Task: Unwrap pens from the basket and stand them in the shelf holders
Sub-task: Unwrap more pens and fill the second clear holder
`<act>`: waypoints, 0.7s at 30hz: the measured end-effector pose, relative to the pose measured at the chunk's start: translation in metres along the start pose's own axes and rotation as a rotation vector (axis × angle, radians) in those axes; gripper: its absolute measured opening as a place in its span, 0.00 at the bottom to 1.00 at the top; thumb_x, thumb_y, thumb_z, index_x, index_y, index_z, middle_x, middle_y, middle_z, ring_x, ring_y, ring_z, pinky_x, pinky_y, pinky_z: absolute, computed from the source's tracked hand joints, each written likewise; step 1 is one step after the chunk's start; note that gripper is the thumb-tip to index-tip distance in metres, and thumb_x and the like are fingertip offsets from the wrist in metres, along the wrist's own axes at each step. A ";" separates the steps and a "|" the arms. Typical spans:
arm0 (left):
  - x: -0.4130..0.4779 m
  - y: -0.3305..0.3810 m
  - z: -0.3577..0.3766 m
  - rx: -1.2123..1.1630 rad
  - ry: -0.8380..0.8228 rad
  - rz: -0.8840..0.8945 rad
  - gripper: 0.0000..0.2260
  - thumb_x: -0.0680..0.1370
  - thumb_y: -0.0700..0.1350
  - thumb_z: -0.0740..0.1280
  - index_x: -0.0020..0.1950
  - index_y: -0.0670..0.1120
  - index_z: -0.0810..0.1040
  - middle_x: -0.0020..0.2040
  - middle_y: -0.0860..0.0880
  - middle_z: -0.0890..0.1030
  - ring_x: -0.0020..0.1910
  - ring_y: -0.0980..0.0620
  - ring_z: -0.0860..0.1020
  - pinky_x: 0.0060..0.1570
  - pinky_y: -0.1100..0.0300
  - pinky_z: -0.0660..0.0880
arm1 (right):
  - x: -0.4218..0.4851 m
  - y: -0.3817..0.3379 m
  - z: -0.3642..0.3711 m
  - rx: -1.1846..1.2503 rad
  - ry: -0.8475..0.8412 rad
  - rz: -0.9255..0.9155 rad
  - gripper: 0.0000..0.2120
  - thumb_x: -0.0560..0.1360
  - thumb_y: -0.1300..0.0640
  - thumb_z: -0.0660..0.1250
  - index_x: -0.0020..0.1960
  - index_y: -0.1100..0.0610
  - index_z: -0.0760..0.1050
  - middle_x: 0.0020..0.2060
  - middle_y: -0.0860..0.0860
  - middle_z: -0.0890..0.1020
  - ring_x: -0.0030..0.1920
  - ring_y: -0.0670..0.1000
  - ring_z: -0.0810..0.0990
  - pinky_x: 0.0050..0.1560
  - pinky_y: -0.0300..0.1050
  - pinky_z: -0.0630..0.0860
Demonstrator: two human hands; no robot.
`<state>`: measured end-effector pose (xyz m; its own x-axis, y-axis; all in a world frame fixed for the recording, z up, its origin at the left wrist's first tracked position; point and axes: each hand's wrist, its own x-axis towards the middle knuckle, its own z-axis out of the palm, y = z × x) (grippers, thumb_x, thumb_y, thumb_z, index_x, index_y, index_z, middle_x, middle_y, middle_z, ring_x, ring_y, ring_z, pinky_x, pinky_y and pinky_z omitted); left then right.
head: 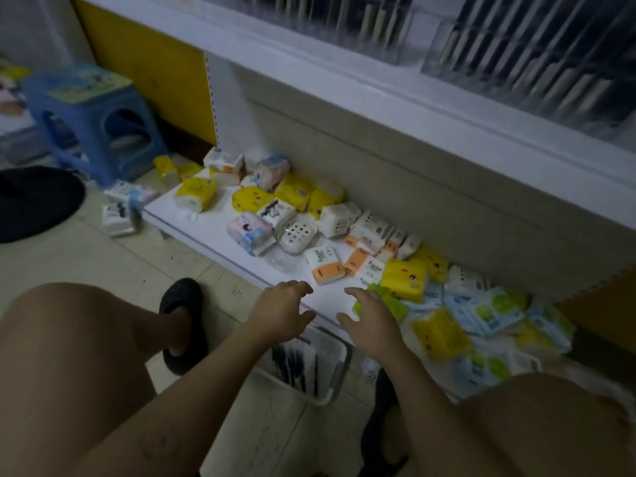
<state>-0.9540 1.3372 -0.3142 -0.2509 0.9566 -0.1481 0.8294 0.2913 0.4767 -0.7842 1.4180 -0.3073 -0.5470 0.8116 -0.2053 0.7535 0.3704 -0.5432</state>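
tiled floor [103, 263], low white shelf [213, 218], tissue packs [404, 278], blue stool [93, 122]

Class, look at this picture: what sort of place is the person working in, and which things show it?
Probably a small shop. Many wrapped tissue packs lie on a low white shelf, and clear holders full of pens stand on the shelf above.
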 end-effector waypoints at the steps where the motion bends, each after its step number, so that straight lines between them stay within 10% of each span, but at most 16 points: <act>1: 0.000 -0.006 0.008 -0.014 -0.025 -0.034 0.22 0.76 0.56 0.66 0.68 0.50 0.70 0.65 0.50 0.75 0.63 0.50 0.73 0.61 0.54 0.71 | 0.003 0.002 0.008 -0.006 -0.038 0.006 0.24 0.77 0.49 0.66 0.71 0.50 0.67 0.67 0.51 0.69 0.64 0.53 0.72 0.57 0.45 0.71; 16: 0.031 -0.106 0.119 -0.305 -0.360 -0.413 0.12 0.79 0.47 0.62 0.59 0.42 0.77 0.60 0.45 0.78 0.63 0.48 0.73 0.53 0.61 0.67 | 0.072 0.053 0.140 -0.072 -0.678 0.264 0.19 0.79 0.52 0.64 0.68 0.54 0.69 0.64 0.55 0.75 0.61 0.54 0.75 0.59 0.48 0.74; 21: 0.046 -0.124 0.170 -0.402 -0.436 -0.499 0.09 0.78 0.47 0.64 0.51 0.43 0.79 0.50 0.46 0.80 0.47 0.50 0.74 0.43 0.61 0.69 | 0.088 0.082 0.181 0.001 -0.765 0.358 0.23 0.78 0.51 0.65 0.71 0.55 0.69 0.65 0.52 0.76 0.58 0.51 0.76 0.51 0.42 0.74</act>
<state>-0.9837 1.3440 -0.5273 -0.2588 0.6485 -0.7158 0.4042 0.7458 0.5295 -0.8366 1.4378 -0.5169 -0.3716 0.3498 -0.8600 0.9284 0.1481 -0.3409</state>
